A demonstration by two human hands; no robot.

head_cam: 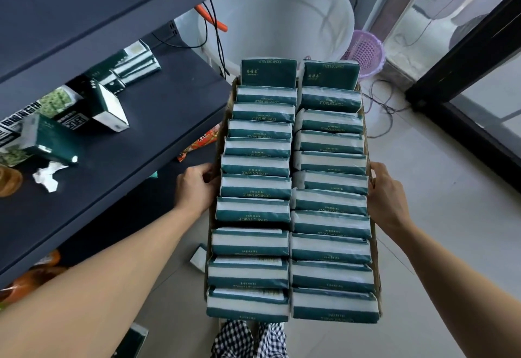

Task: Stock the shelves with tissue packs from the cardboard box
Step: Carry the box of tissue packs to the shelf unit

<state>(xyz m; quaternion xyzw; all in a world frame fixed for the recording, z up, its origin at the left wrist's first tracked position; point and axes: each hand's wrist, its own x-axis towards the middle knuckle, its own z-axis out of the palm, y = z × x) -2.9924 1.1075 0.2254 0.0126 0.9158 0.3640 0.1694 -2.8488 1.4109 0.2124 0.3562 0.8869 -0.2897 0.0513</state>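
Box (pixel 372 233): cardboard, held up in mid-scene between both hands, long axis running near to far.
Packs (pixel 255 185): dark green and white tissue packs, two rows filling the box, standing on edge; the two at the far end stick up higher.
Left hand (pixel 194 185): on the box's left side wall, about mid-length; grip closed on the box, fingers curled round the edge.
Right hand (pixel 387 197): on the box's right side wall, opposite the left; thumb on top of the rim, grip closed on the box.
Shelf (pixel 146 143): dark board at left, just beside the box; another board above it.
Shelf packs (pixel 108 104): several green packs already lying on the shelf, some tilted, more stacked farther back.
Tissue (pixel 48 176): crumpled white scrap near the shelf's front edge.
Tub (pixel 282 16): big white one on the floor beyond the box.
Basket (pixel 366 50): purple, right of the tub.
Floor pack (pixel 198 257): one lying on the floor just left of the box.
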